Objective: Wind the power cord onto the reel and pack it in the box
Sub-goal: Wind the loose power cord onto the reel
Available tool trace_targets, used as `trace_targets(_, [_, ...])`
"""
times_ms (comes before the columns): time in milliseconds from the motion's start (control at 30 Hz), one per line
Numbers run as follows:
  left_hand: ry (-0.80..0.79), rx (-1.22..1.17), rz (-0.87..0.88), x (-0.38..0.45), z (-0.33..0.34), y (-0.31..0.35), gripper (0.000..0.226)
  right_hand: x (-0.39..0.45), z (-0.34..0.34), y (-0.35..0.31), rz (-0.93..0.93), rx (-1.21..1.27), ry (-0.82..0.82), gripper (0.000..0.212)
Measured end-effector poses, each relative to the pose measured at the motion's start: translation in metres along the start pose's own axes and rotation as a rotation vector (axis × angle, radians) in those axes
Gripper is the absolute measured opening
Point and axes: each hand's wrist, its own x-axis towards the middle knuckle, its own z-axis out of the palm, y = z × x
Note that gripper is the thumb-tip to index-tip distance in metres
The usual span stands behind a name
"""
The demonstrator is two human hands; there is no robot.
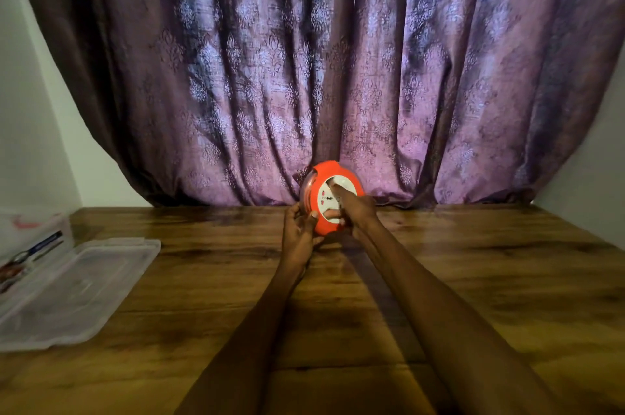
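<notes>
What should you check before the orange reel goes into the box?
1. Reel held firmly: ok, the left hand grips its lower rim and the right hand lies on its white face.
2. Cord fully wound: cannot tell, no loose cord shows, but the hands hide part of it.
3. Lid off the box: ok, it lies flat on the table.
4. Room inside the box: cannot tell, things already lie in it.
5. Path to the box: ok, only the lid lies that way.

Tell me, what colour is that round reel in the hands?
The reel is bright orange with a white face, seen in the head view.
</notes>
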Motion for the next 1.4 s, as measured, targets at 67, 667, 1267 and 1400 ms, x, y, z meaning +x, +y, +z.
trace_targets(67, [-0.010, 0.010, -0.007, -0.002, 0.003, -0.001, 0.032, 0.005, 0.000, 0.007, 0.052, 0.051, -0.003, 0.041])
trace_targets(667, [0.029, 0.010, -0.138, 0.013, -0.022, 0.008, 0.018, 0.000, -0.057, -0.044, -1.489, -1.863, -0.350, 0.046])
trace_targets(1267, [-0.007, -0.026, -0.080, -0.001, 0.000, 0.006, 0.019, -0.001, -0.025, -0.011, -1.002, -1.599, 0.067, 0.059])
trace_targets(1400, [-0.006, 0.002, -0.083, 0.002, -0.003, 0.002, 0.017, -0.001, -0.021, 0.001, -0.886, -1.402, 0.157, 0.061])
